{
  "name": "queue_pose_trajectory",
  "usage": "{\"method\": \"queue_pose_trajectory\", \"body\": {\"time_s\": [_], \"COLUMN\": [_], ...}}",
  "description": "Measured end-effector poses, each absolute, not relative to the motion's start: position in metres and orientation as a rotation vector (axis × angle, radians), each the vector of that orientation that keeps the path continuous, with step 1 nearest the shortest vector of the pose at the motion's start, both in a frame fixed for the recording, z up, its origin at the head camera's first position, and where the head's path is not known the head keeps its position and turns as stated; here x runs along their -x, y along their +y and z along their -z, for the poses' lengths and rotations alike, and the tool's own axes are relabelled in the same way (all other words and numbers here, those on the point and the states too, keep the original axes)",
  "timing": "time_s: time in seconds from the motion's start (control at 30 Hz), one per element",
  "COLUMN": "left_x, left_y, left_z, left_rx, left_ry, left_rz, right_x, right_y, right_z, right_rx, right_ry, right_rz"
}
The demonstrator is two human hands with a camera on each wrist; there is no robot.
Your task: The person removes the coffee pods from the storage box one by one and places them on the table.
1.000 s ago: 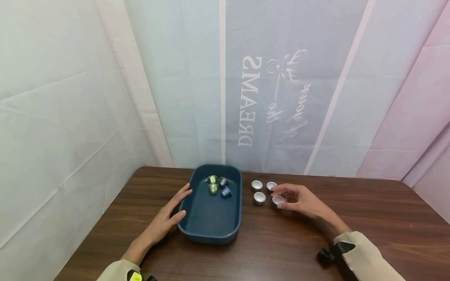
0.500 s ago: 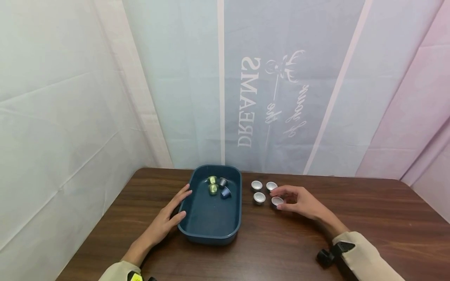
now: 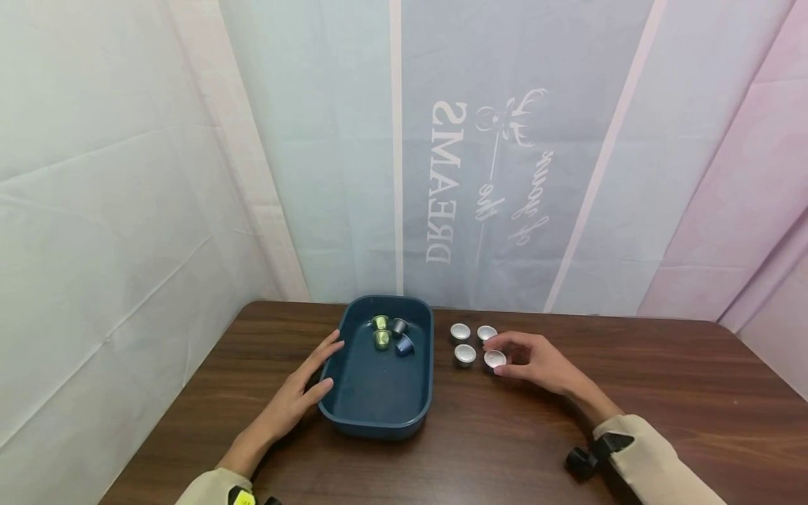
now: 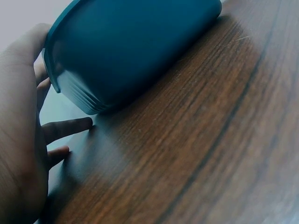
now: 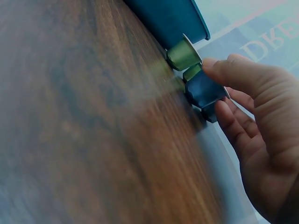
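Observation:
A dark blue bin stands on the table with several coffee capsules in its far half: two green, a grey one and a blue one. My left hand rests on its left rim, fingers spread and fairly straight. Right of the bin, more capsules stand foil lid up in two rows. With thumb and fingers my right hand pinches the near right capsule by its rim; in the right wrist view this blue capsule is low at the table, beside a green capsule.
The brown wooden table ends at the back against a hanging printed cloth. Pale cloth also hangs at the left. A black wrist camera sits by the right sleeve.
My right hand has shifted slightly left with the near right capsule, which now stands closer to the near left one. The left hand and the bin look unchanged.

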State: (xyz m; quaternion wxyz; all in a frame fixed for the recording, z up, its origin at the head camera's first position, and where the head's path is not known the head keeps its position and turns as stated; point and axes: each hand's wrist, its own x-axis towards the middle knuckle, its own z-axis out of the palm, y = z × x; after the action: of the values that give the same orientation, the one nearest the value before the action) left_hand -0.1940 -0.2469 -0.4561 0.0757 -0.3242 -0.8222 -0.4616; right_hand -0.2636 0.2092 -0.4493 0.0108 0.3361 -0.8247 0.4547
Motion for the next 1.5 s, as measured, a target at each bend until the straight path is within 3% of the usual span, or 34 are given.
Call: {"method": "queue_pose_trajectory", "body": {"time_s": [0.57,0.93,1.5], "left_x": [0.195,0.195,0.194], "left_y": [-0.247,-0.248,-0.247], "left_z": [0.458,0.458,0.459], "left_rx": [0.971,0.961,0.982], "left_ry": [-2.467,-2.471,-2.455], "left_rz": [1.373,1.358,1.386], "right_x": [0.263,0.245,0.241], "right_y": [0.209,0.198,0.196], "right_z": [0.451,0.422,0.414], "right_rx": [-0.988,-1.066,-1.02], "right_ry": [-2.588,-2.523,-2.496], "right_rz": [-1.286,-1.313,-1.301]}}
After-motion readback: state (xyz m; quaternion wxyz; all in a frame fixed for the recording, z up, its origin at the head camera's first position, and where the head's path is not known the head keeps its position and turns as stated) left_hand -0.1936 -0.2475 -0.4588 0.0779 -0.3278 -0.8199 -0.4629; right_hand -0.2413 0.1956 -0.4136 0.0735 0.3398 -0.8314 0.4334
